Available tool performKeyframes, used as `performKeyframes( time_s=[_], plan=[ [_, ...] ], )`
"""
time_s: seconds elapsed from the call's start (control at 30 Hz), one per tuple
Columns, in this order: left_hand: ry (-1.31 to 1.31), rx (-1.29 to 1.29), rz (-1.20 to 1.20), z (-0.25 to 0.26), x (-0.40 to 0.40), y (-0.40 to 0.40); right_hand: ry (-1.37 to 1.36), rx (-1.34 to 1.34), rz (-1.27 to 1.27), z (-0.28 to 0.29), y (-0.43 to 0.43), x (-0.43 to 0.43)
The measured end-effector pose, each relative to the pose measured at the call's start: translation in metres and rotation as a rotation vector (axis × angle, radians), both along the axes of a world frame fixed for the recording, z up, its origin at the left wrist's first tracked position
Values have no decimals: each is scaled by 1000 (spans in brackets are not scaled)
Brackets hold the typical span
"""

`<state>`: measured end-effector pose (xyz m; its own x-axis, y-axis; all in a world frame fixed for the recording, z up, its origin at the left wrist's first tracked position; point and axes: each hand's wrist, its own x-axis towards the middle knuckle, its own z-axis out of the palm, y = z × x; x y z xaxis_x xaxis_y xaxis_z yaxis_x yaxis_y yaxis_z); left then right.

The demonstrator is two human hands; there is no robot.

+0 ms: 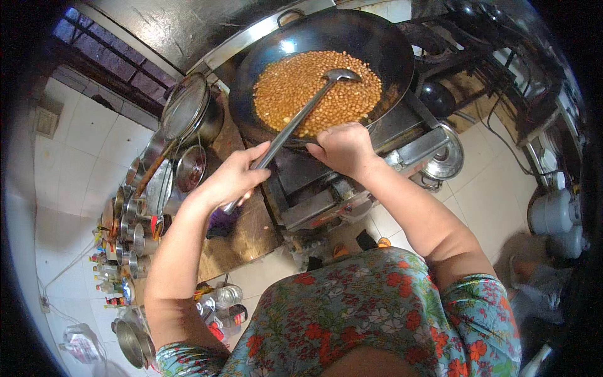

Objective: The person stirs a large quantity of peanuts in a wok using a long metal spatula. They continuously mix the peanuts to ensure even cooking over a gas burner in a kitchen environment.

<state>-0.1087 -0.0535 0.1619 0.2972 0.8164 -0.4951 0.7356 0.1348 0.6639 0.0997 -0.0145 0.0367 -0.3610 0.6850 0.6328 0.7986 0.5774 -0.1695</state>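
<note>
A large black wok [395, 37] rests on the stove, holding a broad layer of golden-brown nuts or beans [292, 89] that glisten in liquid. My left hand [238, 176] grips the long handle of a metal ladle [301, 115]. The ladle's bowl lies face down on the nuts, right of their middle. At the wok's near rim, my right hand [346, 148] is curled closed on the edge, opposite a loop handle [290, 19] on the far side. Whatever part of the wok lies inside that fist is hidden.
Left of the stove, a wire-mesh strainer [186, 106] sits over a pot on the wooden counter [249, 242]. Several pots [141, 238] and bottles [108, 273] line the wall. A metal lid [445, 153] is beyond the stove's right edge. Grey gas cylinders [553, 212] stand far right.
</note>
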Motion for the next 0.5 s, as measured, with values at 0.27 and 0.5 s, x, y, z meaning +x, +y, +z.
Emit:
performKeyframes(
  time_s=[0.27,0.5],
  plan=[
    [56,5,229,37,-48,-79,21,19,15,-8,2,1],
    [146,53,346,72,-91,-115,46,-3,27,-9,4,1]
  ],
)
